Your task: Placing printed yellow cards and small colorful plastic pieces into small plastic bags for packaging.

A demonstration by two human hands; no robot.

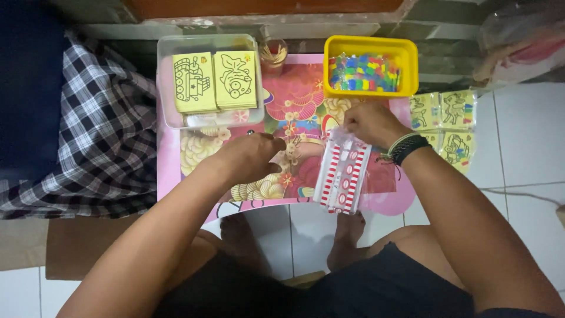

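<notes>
Checked plaid cloth (100, 135) at far left, draped beside table, touching its left edge. Small pink table (176, 176) w/ floral print at centre, set on white tiled floor (518, 141).

Clear plastic tray (168, 82) on table's back-left corner; holds two stacks of yellow picture cards (215, 79) side by side, line drawings on top. Yellow bin (371, 44) at back right, filled w/ small multicoloured packets (365, 73). More yellow picture cards in clear sleeves (444, 126) lying on floor just right of table, near right wrist. Small clear cup of sticks (272, 54) btwn tray and bin; contents too small to tell further.

Stack of clear bags w/ red-and-white striped edges (342, 174) on table's front right, lower end overhanging front edge. Right hand (371, 122) at stack's top end, fingers curled and pressed together, pinching top edge of a bag; dark wristband (409, 147) on that wrist. Left hand (250, 156) resting on table centre-left, just left of stack, not touching it; fingers bunched, tips drawn together on something too small to make out. Bare feet (347, 229) visible under table front.
</notes>
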